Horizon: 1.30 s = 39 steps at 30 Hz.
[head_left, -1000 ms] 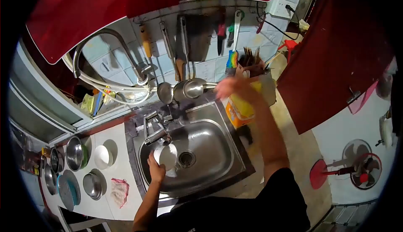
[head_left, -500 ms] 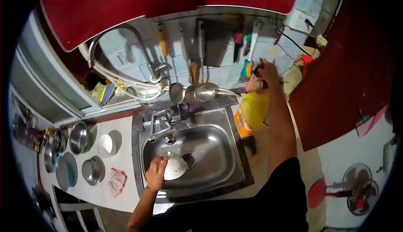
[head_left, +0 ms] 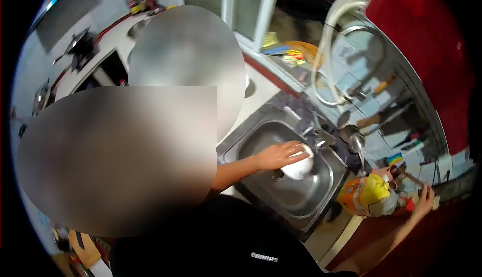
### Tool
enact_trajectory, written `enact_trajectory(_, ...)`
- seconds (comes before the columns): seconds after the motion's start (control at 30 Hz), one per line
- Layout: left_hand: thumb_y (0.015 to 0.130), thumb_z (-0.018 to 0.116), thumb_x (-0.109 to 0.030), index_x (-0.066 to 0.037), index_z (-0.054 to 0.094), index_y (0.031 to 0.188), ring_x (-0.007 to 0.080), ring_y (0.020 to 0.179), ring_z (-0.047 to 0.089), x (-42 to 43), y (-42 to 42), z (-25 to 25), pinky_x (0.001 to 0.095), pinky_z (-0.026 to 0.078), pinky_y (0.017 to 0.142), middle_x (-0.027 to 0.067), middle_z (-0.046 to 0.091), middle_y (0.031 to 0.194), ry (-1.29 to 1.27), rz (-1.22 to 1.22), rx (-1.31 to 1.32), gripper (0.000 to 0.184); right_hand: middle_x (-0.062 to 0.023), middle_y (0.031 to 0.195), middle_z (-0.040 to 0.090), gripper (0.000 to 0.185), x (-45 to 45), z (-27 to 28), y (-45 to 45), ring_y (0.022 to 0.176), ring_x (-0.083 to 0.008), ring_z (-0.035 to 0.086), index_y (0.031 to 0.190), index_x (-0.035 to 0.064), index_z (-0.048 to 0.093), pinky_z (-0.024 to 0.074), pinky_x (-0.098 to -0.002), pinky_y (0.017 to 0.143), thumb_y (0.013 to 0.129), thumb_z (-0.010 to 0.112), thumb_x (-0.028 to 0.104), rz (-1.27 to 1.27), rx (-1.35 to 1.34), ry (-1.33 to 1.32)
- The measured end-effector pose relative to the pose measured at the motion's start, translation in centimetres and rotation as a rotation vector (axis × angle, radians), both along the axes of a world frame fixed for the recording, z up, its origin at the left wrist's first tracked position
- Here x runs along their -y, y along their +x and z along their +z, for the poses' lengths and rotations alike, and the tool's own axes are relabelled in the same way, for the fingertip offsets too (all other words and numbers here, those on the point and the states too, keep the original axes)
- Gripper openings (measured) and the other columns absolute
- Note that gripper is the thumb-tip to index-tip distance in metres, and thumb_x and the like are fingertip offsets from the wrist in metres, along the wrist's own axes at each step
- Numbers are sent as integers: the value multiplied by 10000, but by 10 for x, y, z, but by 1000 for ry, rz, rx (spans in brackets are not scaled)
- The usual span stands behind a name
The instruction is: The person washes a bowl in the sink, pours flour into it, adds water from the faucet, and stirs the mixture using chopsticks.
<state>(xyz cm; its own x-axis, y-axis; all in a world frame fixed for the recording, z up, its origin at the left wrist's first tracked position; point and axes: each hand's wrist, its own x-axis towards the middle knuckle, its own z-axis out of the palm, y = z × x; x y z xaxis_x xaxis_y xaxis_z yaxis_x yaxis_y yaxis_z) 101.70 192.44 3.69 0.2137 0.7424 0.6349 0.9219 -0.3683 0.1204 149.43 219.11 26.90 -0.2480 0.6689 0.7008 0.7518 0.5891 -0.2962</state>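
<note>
One white bowl [head_left: 300, 168] in my left hand [head_left: 279, 155], over the sink [head_left: 306, 196]

Left hand: partly closed. Fingers lie together over the upper left of the bowl and curl onto it; the thumb cannot be made out. The bowl is at the centre right of the frame, within the outline of the basin, beside the drain [head_left: 278, 176] and partly overlapping it. Whether it touches the basin floor: cannot tell.

Right hand [head_left: 427, 199]: well apart from the left, at the lower right of the frame. Fingers are extended and close together. A dark, narrow strip [head_left: 412, 177] runs up to the fingertips; I cannot tell whether I grip it.

Surroundings: the metal faucet [head_left: 323, 140] stands just above and to the right of the bowl. A yellow and orange package [head_left: 359, 194] sits right of the sink, between my two hands. Ladles [head_left: 356, 142] hang at the right of the frame, above the package. A multicoloured brush head [head_left: 395, 159] shows near the strip. A loop of white hose [head_left: 321, 66] hangs at the upper right.

Visibility: two blurred patches cover much of the left side; the counter [head_left: 261, 99] shows beyond them. My black shirt [head_left: 236, 237] fills the bottom centre.
</note>
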Motion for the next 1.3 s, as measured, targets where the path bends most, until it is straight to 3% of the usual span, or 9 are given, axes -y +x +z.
enact_trajectory(0.23,683,553,12,-79,372,1204,370,1030,479,31,-20,-23,400,484,761,163,442,1147,-241,447,968,560,-10,670,507,158,161,-37,-89,573,-78,435,766,9,537,355,-208,526,843,562,145,268,-363,-614)
enact_trajectory(0.33,681,470,26,-54,375,1183,333,883,590,60,-49,-30,438,550,587,179,524,1038,-481,332,1995,517,-66,774,577,115,214,-108,-147,580,-114,530,796,-4,565,439,-229,499,803,577,110,406,-374,-1109)
enact_trajectory(0.43,654,453,35,-85,348,1247,291,901,590,116,-73,-49,407,557,581,140,519,1078,-498,15,2377,614,-79,709,558,181,262,-197,-208,588,-152,532,854,51,559,457,-297,505,791,593,217,609,-432,-1447)
enact_trajectory(0.53,567,446,32,-56,311,1280,301,930,579,204,-96,-34,412,567,648,138,507,1106,-450,-66,2447,731,-81,807,563,175,340,-247,-285,669,-197,566,945,63,531,489,-340,622,830,545,193,582,-758,-1776)
enact_trajectory(0.7,593,539,-63,2,391,1230,239,956,562,351,-152,-60,334,514,782,120,545,1068,-319,30,2437,657,-136,925,576,230,504,-244,-389,823,-236,580,966,40,530,475,-361,752,914,422,236,1168,194,-1550)
enact_trajectory(0.77,581,575,-99,-4,468,1172,215,1039,510,416,-175,-61,328,383,936,82,562,1076,-210,221,2435,608,-151,908,571,241,564,-224,-437,792,-238,574,962,34,518,470,-355,732,923,390,235,837,-145,-2194)
enact_trajectory(0.97,633,557,-97,32,490,1107,237,921,554,577,-214,-38,359,444,827,123,572,1003,229,433,2437,496,-84,707,465,211,632,-296,-589,586,-180,460,994,55,454,418,-341,563,919,373,235,1105,-324,-2179)
enact_trajectory(1.1,639,543,-95,51,452,1135,259,954,535,642,-222,-48,365,434,845,142,550,1031,425,437,2583,525,-48,660,441,214,725,-285,-669,499,-121,417,1021,56,465,361,-250,455,915,415,236,864,282,-2136)
enact_trajectory(1.3,627,547,-117,57,400,1174,310,1005,498,704,-247,-56,422,393,890,175,511,1081,653,456,2668,592,-10,585,446,264,791,-352,-734,457,-82,424,961,28,489,385,-224,409,923,414,278,1314,748,-2597)
